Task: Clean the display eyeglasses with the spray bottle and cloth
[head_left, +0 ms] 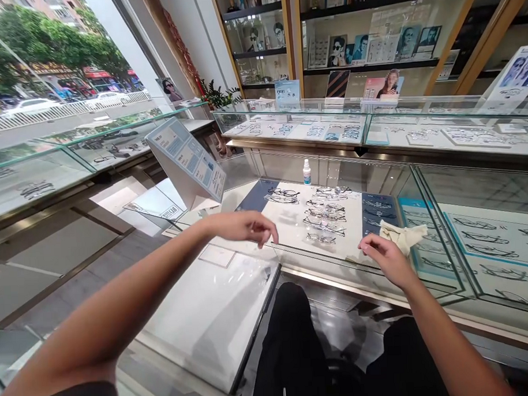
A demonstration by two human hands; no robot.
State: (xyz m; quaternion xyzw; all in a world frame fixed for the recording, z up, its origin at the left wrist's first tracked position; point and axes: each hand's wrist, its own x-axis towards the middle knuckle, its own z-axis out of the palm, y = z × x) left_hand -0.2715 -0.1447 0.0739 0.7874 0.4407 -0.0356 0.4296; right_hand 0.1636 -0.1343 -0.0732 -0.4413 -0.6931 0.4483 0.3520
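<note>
My left hand [247, 226] hangs over the front edge of the glass display case [318, 253], its fingers loosely bent and apart, with nothing visible in them. Beside the case's front edge, my right hand [386, 259] has its fingers half curled and the thumb near the index finger; no object shows between them. A cream cloth [404, 236] lies on the glass just behind it. Several pairs of eyeglasses [324, 218] are laid out in rows between and beyond my hands, and another group of eyeglasses [283, 195] sits farther left. A small white spray bottle [307, 172] stands upright behind them.
A tilted sign board [189, 160] stands left of the case. White-topped glass counter [207, 304] lies under my left forearm. More eyeglasses [486, 236] fill the right-hand case. Another glass counter [291, 125] runs along the back, before shelves. My knees [290, 335] are below the case.
</note>
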